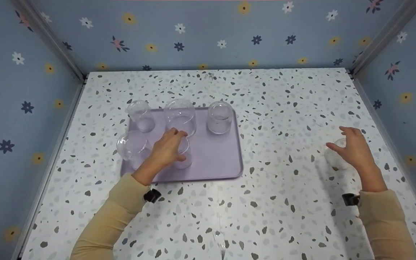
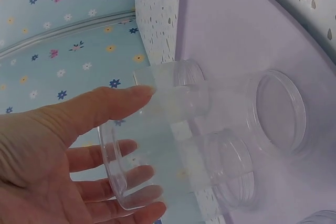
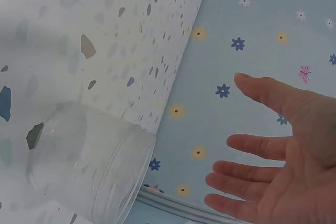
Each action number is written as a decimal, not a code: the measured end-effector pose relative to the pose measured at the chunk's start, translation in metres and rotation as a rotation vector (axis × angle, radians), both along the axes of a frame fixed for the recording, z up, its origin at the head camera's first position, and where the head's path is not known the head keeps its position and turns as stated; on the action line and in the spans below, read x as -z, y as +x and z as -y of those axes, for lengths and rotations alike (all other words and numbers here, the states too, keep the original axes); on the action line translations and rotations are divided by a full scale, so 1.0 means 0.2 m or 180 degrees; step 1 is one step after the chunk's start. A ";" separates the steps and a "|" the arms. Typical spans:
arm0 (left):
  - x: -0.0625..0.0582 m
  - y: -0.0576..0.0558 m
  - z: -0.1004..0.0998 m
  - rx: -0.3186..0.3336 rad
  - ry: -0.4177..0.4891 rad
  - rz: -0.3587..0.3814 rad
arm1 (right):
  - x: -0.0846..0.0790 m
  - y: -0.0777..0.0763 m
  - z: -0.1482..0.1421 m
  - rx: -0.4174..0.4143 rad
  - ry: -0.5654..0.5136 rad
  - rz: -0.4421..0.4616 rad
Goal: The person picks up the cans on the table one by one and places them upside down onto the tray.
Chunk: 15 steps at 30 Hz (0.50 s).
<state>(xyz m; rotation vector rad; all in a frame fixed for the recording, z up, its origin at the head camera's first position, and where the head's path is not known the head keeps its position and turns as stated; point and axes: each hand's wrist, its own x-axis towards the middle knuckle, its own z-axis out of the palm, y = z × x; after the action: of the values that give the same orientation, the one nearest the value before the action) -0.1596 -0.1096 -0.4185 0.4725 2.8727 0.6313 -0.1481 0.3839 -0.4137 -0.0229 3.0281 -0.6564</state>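
Note:
On the lilac tray (image 1: pixel 215 159), my left hand (image 1: pixel 166 148) holds a clear cup (image 2: pixel 278 111) near its rim, thumb on one side and fingers on the other. That cup stands upright with its base on the tray. In the left wrist view, the fingers (image 2: pixel 139 174) of this hand show through the transparent wall. To the right, my right hand (image 1: pixel 354 148) hovers with fingers spread beside another clear cup (image 3: pixel 89 156) standing on the speckled table. A gap separates the hand from that cup in the right wrist view, and nothing is in the hand.
Several more clear cups stand on the tray: one at back left (image 1: pixel 139 112), a wide one at back middle (image 1: pixel 179 108), one at back right (image 1: pixel 219 119) and one at left (image 1: pixel 134 144). Flowered blue panels (image 1: pixel 208 32) border the speckled table (image 1: pixel 276 108).

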 end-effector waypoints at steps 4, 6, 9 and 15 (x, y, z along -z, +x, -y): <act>0.00 0.00 -0.01 -0.0014 -0.0043 -0.0010 | 0.01 0.00 -0.03 0.0007 0.0045 0.0130; 0.00 0.00 -0.01 -0.0029 -0.0059 -0.0008 | 0.01 0.00 -0.05 0.0022 0.0079 0.0229; 0.00 0.00 -0.01 -0.0039 -0.0092 0.0009 | 0.02 -0.01 -0.06 0.0056 0.0123 0.0372; 0.00 0.00 -0.02 -0.0068 -0.0145 0.0057 | 0.04 -0.01 -0.09 0.0101 0.0199 0.0590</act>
<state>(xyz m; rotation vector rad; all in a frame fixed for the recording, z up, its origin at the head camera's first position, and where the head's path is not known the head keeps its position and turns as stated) -0.1604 -0.1060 -0.4181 0.4279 2.8722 0.5693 -0.1507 0.4026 -0.4222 0.0837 2.8736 -0.5333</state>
